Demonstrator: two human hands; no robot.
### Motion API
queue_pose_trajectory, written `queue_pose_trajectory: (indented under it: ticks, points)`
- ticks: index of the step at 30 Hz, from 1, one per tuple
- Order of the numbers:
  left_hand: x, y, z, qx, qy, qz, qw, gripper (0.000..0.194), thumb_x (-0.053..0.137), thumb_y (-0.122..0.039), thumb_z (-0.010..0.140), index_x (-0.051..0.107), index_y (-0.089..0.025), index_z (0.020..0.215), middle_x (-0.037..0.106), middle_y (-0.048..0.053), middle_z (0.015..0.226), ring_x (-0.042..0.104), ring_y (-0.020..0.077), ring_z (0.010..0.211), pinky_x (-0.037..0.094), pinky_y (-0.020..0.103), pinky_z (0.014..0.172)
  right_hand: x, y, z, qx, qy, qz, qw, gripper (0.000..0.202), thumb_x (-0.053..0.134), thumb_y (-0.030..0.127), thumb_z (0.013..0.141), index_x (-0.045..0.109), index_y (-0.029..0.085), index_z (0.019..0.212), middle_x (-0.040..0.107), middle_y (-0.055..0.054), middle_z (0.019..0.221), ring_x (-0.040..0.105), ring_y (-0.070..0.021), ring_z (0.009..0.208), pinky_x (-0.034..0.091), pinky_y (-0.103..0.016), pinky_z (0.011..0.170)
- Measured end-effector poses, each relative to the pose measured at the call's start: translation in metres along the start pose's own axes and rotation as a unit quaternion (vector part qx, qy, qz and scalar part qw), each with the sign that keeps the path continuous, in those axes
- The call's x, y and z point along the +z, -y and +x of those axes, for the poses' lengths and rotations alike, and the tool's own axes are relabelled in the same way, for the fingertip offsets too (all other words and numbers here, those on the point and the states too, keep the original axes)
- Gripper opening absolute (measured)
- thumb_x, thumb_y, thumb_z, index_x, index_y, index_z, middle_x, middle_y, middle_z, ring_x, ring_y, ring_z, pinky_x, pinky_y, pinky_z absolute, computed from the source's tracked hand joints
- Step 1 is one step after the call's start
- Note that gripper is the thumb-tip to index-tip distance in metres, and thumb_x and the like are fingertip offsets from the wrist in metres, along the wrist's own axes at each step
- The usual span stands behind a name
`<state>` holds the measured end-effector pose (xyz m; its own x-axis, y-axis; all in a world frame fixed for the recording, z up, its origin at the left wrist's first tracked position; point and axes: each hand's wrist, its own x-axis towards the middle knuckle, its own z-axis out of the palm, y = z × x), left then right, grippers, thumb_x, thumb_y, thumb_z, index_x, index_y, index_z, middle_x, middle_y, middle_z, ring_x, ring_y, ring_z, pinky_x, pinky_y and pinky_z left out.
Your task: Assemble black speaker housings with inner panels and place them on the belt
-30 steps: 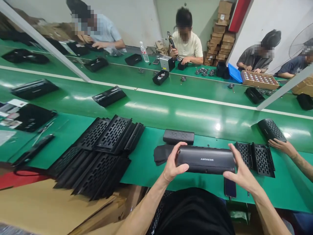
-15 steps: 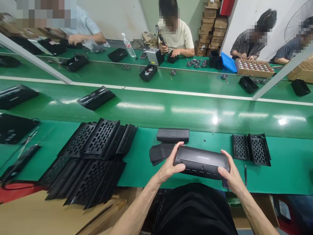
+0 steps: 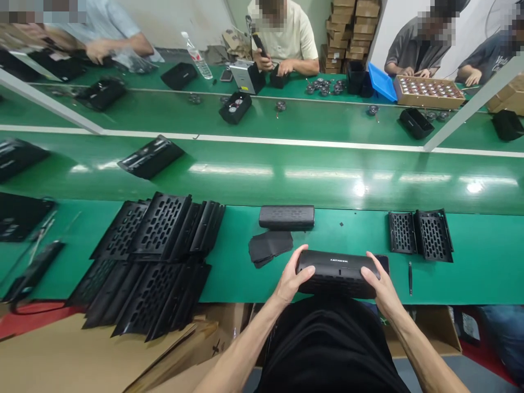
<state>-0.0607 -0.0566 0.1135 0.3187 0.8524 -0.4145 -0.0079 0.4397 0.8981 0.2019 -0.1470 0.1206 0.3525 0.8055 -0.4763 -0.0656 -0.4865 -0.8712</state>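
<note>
- Presently, perforated panels [image 3: 161,224] lie stacked on the counter [image 3: 231,273], apparently unfitted.
- Left hand [image 3: 291,279]: fingers grip one end of the black casing [image 3: 338,273], held at the counter's near edge, apparently assembled.
- Right hand [image 3: 383,281]: fingers grip the opposite end.
- Further right, two mesh panels [image 3: 434,234] lie loose.

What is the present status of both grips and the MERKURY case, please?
Left grip and right grip: on opposite ends of MERKURY case. Lettering showing. Possibly in the way: dark flat object, partly hidden by right grip.
</note>
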Motion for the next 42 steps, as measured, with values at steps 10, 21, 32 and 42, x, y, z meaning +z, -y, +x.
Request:
queue_pose_trajectory:
  ticks: [10,21,32,42]
  points:
    - [-0.003,0.007,0.009,-0.085,0.029,-0.012,0.996,0.071,0.075,-0.058,0.076,0.060,-0.021,0.135,0.066,0.009,0.126,0.058,0.0334,0.121,0.045,0.041,0.102,0.006,-0.007,-0.001,0.123,0.009,0.156,0.980,0.072,0.090,0.056,0.066,0.060,0.029,0.124,0.074,-0.004,0.105,0.072,-0.0276,0.092,0.057,-0.035,0.076]
    - [0.000,0.017,0.009,-0.194,0.035,-0.094,0.976,0.071,0.078,-0.046,0.071,0.058,-0.022,0.135,0.069,0.004,0.101,0.064,0.0205,0.089,0.048,0.028,0.074,0.008,-0.022,-0.003,0.177,-0.019,0.190,0.965,0.077,0.088,0.055,0.069,0.055,0.029,0.134,0.075,-0.002,0.096,0.074,-0.0258,0.086,0.058,-0.037,0.078]
    - [-0.001,0.029,0.020,-0.266,0.043,-0.107,0.957,0.090,0.078,-0.047,0.073,0.044,-0.027,0.154,0.066,0.009,0.135,0.067,0.0240,0.102,0.052,0.029,0.076,-0.005,-0.033,0.010,0.235,0.005,0.187,0.954,0.084,0.089,0.059,0.068,0.054,0.033,0.140,0.076,-0.005,0.112,0.074,-0.0263,0.092,0.058,-0.037,0.077]
    - [-0.013,0.032,0.024,-0.102,0.077,-0.073,0.989,0.094,0.077,-0.049,0.071,0.047,-0.016,0.154,0.059,0.012,0.147,0.046,0.0392,0.141,0.033,0.045,0.119,-0.013,-0.024,-0.009,0.093,0.083,0.152,0.980,0.095,0.094,0.048,0.067,0.045,0.030,0.146,0.067,-0.010,0.130,0.062,-0.0319,0.125,0.037,-0.050,0.117]
